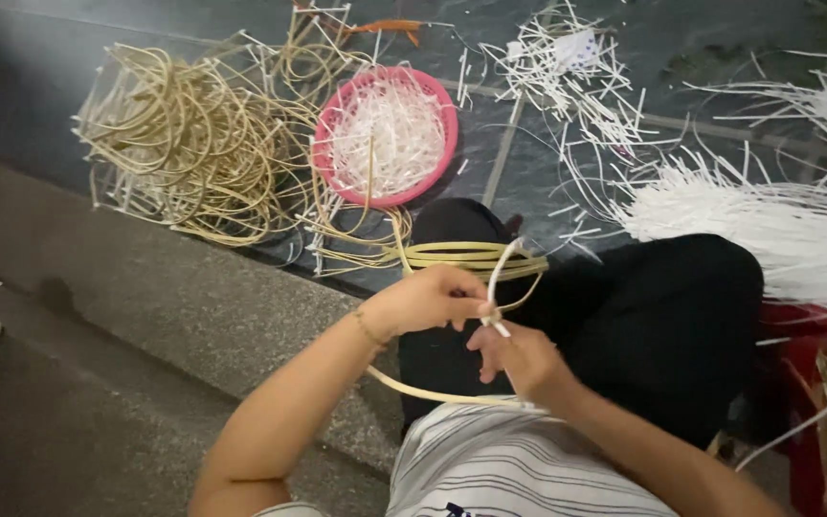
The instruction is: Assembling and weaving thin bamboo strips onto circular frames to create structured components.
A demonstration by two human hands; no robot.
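My left hand [426, 299] grips a coil of pale yellow cane strips [471, 257] over my lap. My right hand [521, 359] is just below it, pinching a white plastic strip [502, 278] that wraps the coil where both hands meet. One loop of the cane [433, 393] curves down under my left wrist. A thin bracelet sits on my left wrist. My legs in black trousers [662, 325] lie under the hands.
A pink round basket [444, 144] filled with short white strips stands ahead on the dark floor. A large pile of tied cane rings [193, 144] lies to its left. Bundles of long white strips [777, 230] spread at right. A grey stone step [145, 297] runs on the left.
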